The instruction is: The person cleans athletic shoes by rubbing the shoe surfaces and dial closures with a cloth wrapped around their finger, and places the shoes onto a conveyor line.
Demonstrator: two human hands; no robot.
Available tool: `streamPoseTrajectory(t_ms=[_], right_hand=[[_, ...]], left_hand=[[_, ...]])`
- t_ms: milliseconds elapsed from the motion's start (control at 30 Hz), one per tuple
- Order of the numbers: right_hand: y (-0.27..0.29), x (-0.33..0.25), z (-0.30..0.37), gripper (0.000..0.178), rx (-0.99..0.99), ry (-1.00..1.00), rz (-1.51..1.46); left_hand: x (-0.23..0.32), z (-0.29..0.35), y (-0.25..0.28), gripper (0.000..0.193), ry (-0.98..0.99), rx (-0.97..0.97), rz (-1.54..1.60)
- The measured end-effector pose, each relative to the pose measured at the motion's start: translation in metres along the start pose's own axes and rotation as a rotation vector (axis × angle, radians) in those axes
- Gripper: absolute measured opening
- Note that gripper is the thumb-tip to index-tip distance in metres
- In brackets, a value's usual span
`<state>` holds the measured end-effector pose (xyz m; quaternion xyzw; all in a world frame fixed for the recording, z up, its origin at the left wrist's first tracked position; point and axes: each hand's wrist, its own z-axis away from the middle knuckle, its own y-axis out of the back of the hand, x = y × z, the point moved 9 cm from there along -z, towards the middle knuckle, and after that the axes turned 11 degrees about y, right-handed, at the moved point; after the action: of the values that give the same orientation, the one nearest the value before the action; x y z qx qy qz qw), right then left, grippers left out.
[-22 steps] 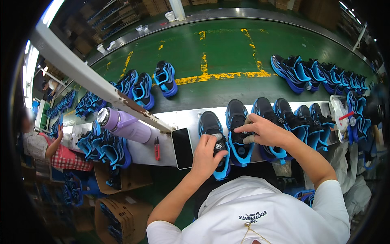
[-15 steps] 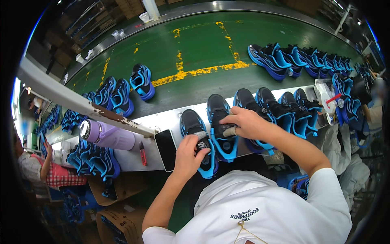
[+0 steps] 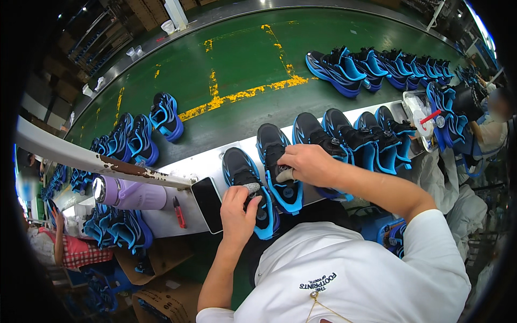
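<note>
Sneakers (image 3: 269,172) – both hands unmoved

Left hand (image 3: 238,209): I see it palm down, fingers (image 3: 249,200) curled in, forearm bare and rising from the lower edge.
Right hand (image 3: 307,164): fingers bent and pinched together, arm stretched forward, white short sleeve at the shoulder.

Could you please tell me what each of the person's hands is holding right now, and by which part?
The left hand pinches a small grey wad over the nearest black-and-blue shoe. The right hand presses another wad onto the next shoe.
</note>
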<state>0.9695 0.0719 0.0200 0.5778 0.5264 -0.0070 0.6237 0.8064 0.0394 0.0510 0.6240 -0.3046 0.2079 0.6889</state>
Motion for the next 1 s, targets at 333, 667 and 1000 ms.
streamPoseTrajectory(t_ms=[333,667,1000], right_hand=[[0.010,0.010,0.004,0.022,0.121,0.008,0.072],[0.008,0.020,-0.014,0.048,-0.252,0.099,-0.242],[0.000,0.025,-0.023,0.054,-0.318,0.285,-0.197]], left_hand=[[0.003,0.029,-0.084,0.032,0.821,-0.457,1.090],[0.001,0.018,-0.140,0.031,0.860,-0.518,1.350],[0.014,0.016,-0.134,0.033,0.799,-0.415,1.395]])
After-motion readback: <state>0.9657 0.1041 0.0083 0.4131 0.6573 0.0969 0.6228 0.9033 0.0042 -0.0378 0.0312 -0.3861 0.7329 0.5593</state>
